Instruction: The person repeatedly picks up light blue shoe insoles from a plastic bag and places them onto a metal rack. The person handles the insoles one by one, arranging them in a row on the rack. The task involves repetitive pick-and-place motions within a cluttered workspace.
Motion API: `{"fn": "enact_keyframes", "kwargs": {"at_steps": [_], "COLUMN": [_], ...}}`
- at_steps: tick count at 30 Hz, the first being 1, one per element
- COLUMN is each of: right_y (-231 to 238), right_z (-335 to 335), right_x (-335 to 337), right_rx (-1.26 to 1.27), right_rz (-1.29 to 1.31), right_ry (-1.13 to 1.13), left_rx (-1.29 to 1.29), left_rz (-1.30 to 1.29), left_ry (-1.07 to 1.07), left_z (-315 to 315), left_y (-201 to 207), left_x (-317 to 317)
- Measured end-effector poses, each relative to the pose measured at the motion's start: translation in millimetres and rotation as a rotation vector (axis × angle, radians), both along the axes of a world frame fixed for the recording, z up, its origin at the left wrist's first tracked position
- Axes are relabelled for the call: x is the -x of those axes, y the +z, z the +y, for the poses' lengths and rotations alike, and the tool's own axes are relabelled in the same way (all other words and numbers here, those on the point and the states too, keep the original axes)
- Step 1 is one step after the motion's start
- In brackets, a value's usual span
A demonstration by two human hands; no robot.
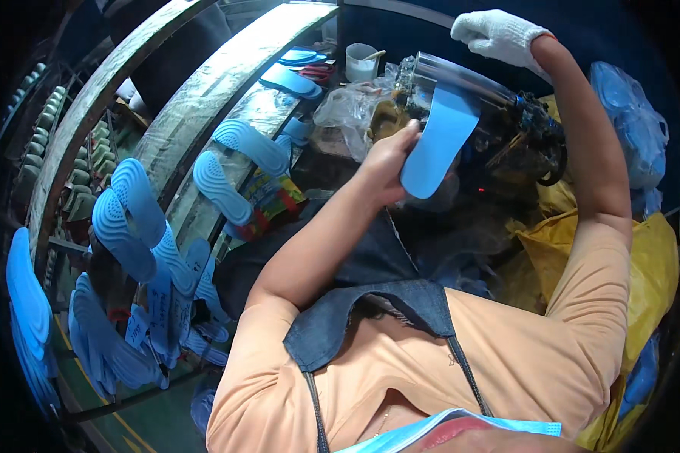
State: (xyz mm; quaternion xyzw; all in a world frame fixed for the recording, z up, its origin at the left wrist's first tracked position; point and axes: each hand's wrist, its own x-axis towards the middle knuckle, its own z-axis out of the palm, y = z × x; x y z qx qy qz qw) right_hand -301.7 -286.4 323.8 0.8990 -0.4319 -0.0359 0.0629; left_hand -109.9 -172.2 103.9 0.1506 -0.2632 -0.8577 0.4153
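My bare left hand [394, 160] grips a flat blue insole [443, 143] by its left edge, fingers partly behind it. The insole is held upright and tilted in front of a dark machine [506, 140] with a clear curved shield [465, 75]. Above and beyond the shield is my right hand [499, 36], in a white knitted glove. Its fingers are curled closed, and whatever they may hold is hidden.
Blue insoles [249, 145] lie on a plastic-wrapped rail [227, 75] to the left, and more insoles [125, 234] hang on a rack. A white cup with a stick [361, 66] stands behind clear plastic [347, 106]. Yellow sheeting [650, 264] and a blue bag [631, 124] are at right.
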Motion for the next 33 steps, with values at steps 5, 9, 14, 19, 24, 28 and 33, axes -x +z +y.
{"fn": "enact_keyframes", "kwargs": {"at_steps": [5, 9, 14, 19, 24, 28, 33], "right_y": [-37.3, -62.2, -43.3, -42.0, 9.2, 63.0, 98.2], "right_z": [-37.6, -74.7, -62.4, -64.0, -84.7, -85.7, -47.3], "right_x": [15.5, 36.7, 11.7, -3.8, -51.0, -143.1, -291.3], "right_rx": [-0.232, -0.567, -0.732, -0.429, -0.136, -0.098, -0.058], "right_rz": [-0.165, -0.301, -0.204, -0.113, -0.336, -0.548, -0.455], "right_ry": [0.031, -0.063, -0.201, -0.329, -0.108, 0.383, 0.673], "left_rx": [0.515, 0.42, 0.249, 0.284, 0.273, 0.245, 0.24], "left_rz": [-1.131, -2.074, -2.2, -2.265, -2.257, -2.172, -2.092], "left_ry": [0.639, 0.915, 1.038, 1.001, 0.987, 0.931, 0.938], "left_z": [-24.2, -27.8, -35.2, -44.6, -44.9, -38.5, -34.5], "left_y": [-78.3, -87.9, -116.3, -123.8, -123.8, -113.0, -111.7], "left_x": [-94.9, -168.2, -216.1, -209.9, -211.4, -216.1, -218.6]}}
